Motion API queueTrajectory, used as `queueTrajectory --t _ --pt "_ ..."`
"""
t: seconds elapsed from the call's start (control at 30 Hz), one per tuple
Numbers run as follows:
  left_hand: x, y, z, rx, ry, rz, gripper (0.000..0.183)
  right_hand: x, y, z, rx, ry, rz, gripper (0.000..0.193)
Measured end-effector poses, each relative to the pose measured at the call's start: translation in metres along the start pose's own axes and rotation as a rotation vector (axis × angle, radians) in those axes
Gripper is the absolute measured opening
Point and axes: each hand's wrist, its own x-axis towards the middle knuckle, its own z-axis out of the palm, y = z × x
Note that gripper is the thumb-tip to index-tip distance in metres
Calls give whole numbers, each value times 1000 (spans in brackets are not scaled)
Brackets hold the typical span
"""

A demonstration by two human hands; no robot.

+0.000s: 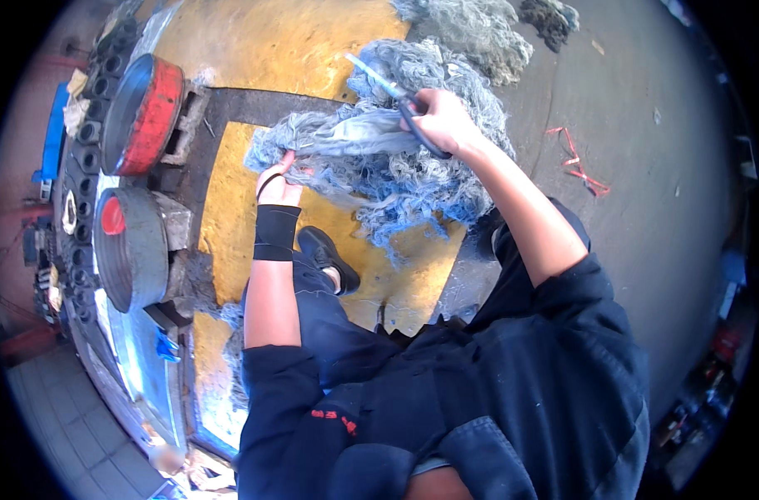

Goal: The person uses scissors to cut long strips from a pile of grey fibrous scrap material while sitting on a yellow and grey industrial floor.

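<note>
Mostly bright, slightly hazy toward the left edge; source out of frame. Worst glare: bluish-white patch on the metal sheet (131, 354), lower left. Scissors blade (374, 73) washed out pale. Dark jacket (529, 400) keeps seam detail. Fisheye: black surround, floor tiles (71, 433) curving lower left. Right-edge clutter (713, 375) dim, smeared. Tangled fibres (471, 92) readable, fine strands soft.
</note>
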Motion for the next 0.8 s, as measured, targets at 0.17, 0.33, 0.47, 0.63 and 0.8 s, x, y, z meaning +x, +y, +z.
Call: queueTrajectory --t 0.17,0.33,0.47,0.63,0.8 --pt "-1 0 -12 68 185 20 19 11 14 -13 104 116 -50 23" --pt "-12 4 3 109 235 9 17 14 34 -22 364 212 -88 17" --pt "-19 5 7 230 228 -3 17 12 42 -28 595 309 14 14" --pt "-16 -7 -32 461 52 -104 29 18 53 -56 901 510 33 9" --pt "-26 -17 -27 847 -72 -361 41 17 58 -61 930 564 -9 10"
